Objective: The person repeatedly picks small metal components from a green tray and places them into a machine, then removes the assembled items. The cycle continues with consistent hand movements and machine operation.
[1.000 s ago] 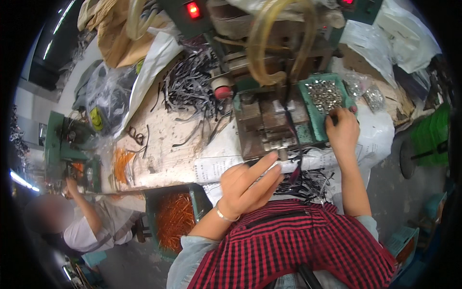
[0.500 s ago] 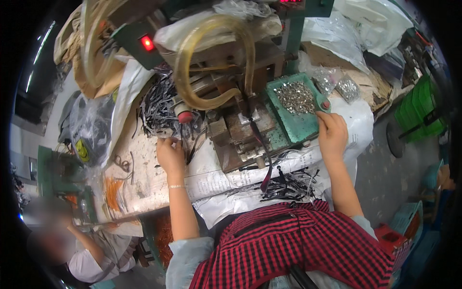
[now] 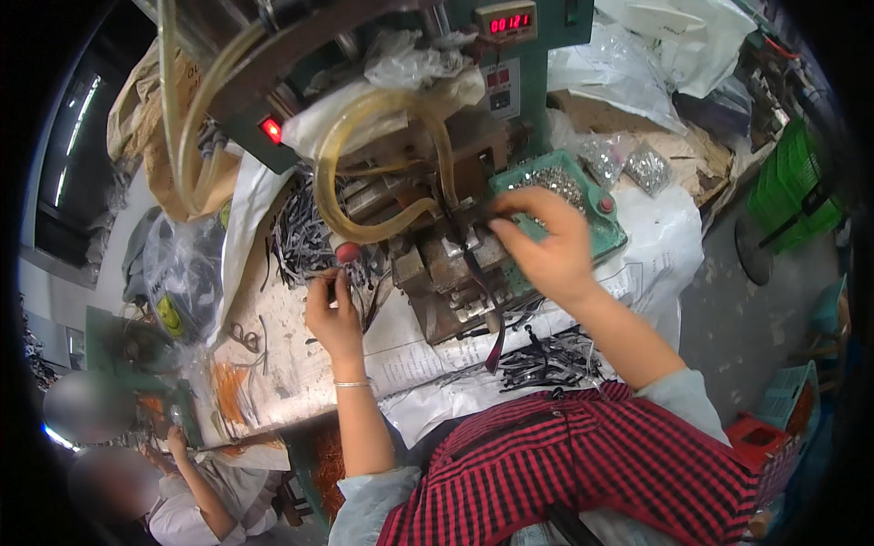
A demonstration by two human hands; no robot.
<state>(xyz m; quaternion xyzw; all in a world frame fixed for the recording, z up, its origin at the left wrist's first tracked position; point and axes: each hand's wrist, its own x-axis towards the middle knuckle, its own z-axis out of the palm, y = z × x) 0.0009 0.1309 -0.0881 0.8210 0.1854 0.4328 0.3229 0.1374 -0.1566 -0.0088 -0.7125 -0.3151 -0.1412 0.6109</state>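
My left hand (image 3: pixel 333 314) reaches up to a heap of black strips (image 3: pixel 305 238) left of the press, its fingertips pinched on one strip beside a red knob (image 3: pixel 347 252). My right hand (image 3: pixel 544 250) hovers over the metal jig (image 3: pixel 451 273) of the green press (image 3: pixel 537 82). Its fingers are drawn together at the jig's top, and what they hold is hidden. Just behind that hand stands a green tray (image 3: pixel 612 238) of small shiny metal parts. One black strip (image 3: pixel 495 338) hangs down from the jig's front.
Yellowish hoses (image 3: pixel 364 196) loop in front of the press. Loose black strips (image 3: pixel 546 359) lie on white paper near my chest. Bags of metal parts (image 3: pixel 633 164) sit behind the tray. A co-worker (image 3: pixel 187 496) sits at lower left beside orange pieces (image 3: pixel 228 396).
My left hand went from near my chest out to the strip heap on the left. My right hand left the green tray and came over the jig.
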